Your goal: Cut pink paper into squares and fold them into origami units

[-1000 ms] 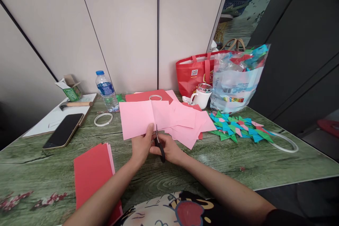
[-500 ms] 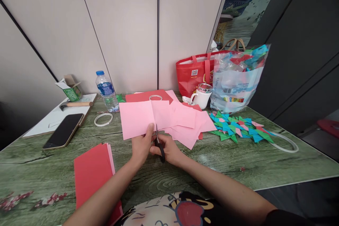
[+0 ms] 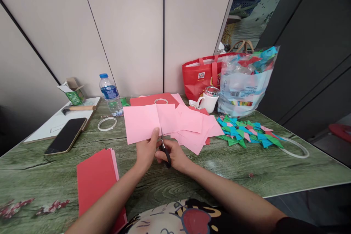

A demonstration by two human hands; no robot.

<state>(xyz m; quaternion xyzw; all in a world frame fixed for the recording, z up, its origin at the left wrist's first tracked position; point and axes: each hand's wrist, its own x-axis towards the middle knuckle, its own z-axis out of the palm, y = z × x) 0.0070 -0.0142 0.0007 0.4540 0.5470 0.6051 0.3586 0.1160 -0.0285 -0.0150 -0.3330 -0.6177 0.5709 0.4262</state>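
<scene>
While the left hand (image 3: 146, 153) pinches a pink sheet (image 3: 140, 123) over the middle of the table (image 3: 219, 173), the right hand (image 3: 177, 156) grips scissors (image 3: 167, 159), their blades at the sheet's crease. Pink papers (image 3: 196, 140) lie just right; a red stack (image 3: 95, 181) lies near left.

In hands (image 3: 146, 154): scissors (image 3: 167, 158); pink paper (image 3: 141, 122)
</scene>
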